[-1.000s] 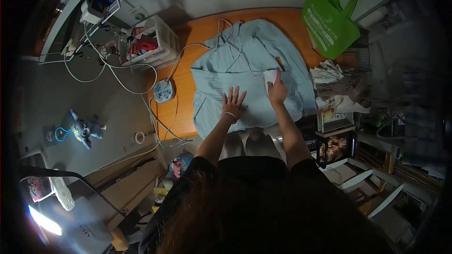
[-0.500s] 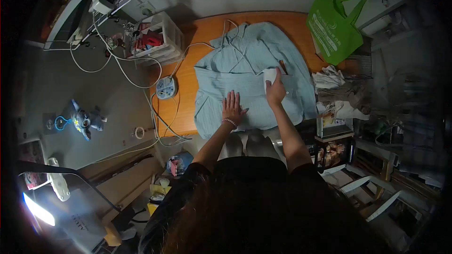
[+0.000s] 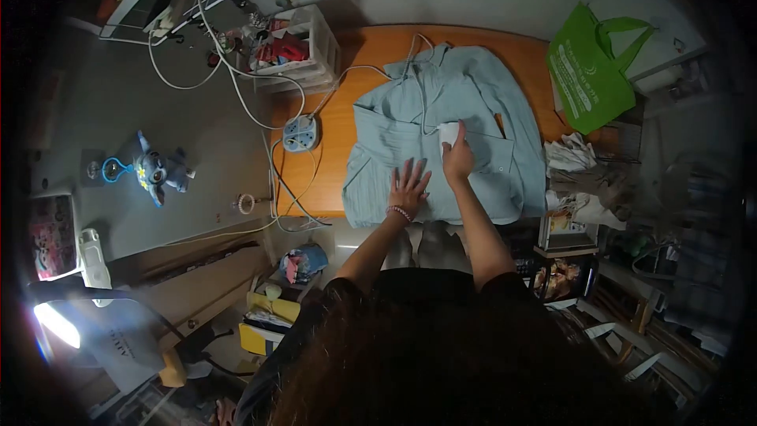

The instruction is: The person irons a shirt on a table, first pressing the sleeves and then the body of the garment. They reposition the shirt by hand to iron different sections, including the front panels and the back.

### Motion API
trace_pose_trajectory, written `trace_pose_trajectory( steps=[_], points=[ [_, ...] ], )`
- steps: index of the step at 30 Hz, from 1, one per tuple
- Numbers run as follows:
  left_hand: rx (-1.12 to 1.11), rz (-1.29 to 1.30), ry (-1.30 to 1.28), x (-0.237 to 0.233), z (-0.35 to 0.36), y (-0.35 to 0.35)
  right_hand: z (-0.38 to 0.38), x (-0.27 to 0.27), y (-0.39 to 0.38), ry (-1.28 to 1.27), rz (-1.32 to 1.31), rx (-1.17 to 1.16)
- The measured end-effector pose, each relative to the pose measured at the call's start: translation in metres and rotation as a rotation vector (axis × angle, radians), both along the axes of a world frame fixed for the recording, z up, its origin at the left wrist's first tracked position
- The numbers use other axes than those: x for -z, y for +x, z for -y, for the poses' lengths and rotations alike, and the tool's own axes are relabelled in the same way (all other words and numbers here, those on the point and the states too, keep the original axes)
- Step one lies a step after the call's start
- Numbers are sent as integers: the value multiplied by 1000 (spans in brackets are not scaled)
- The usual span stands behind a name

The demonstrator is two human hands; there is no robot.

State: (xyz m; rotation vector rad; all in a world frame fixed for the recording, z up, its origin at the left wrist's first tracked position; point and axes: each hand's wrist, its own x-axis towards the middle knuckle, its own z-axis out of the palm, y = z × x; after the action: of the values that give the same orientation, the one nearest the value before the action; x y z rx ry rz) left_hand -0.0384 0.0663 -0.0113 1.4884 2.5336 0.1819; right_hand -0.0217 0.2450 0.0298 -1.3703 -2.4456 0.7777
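A light blue shirt [image 3: 473, 166] lies spread on the orange table [image 3: 363, 41], with some wrinkles near its far end. My left hand [image 3: 408, 181] rests flat on the near part of the shirt, fingers spread. A little farther to the right, my right hand [image 3: 458, 161] is closed around a small white corded iron [image 3: 449, 132], thumb along its top. The iron sits on the shirt, its underside hidden. Its pale cord [image 3: 424, 102] runs over the cloth toward the far edge of the table.
To the left of the shirt is a power strip [image 3: 300, 134] with cords plugged in. Behind it stands a clear plastic drawer box [image 3: 315, 55] of small items. A green bag [image 3: 587, 71] is at the far right, folded cloths [image 3: 572, 154] below it. A lamp [image 3: 59, 325] glows lower left.
The iron in my right hand has slid left across the shirt. My left hand stays near the same spot, fingers wider apart. The whole view has shifted as my head turned.
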Motion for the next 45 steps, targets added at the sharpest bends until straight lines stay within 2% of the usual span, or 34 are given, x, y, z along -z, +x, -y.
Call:
trace_pose_trajectory(
  steps=[3,5,8,23,27,33,45],
  points=[
    [64,12,25,8,-5,1,1,1,2,15,35,3],
    [54,168,74,28,-8,3,10,-6,12,-10,36,12],
    [-11,239,65,11,-11,8,12,-3,14,-9,52,26],
    [-41,216,-51,8,-14,10,-2,0,12,40,57,8],
    [-51,195,27,11,-12,12,4,-1,28,7,89,1],
    [-50,212,43,10,-11,11,-13,-5,14,43,88,16],
    [-49,126,-80,9,-18,13,-17,-9,27,-1,140,39]
  ],
)
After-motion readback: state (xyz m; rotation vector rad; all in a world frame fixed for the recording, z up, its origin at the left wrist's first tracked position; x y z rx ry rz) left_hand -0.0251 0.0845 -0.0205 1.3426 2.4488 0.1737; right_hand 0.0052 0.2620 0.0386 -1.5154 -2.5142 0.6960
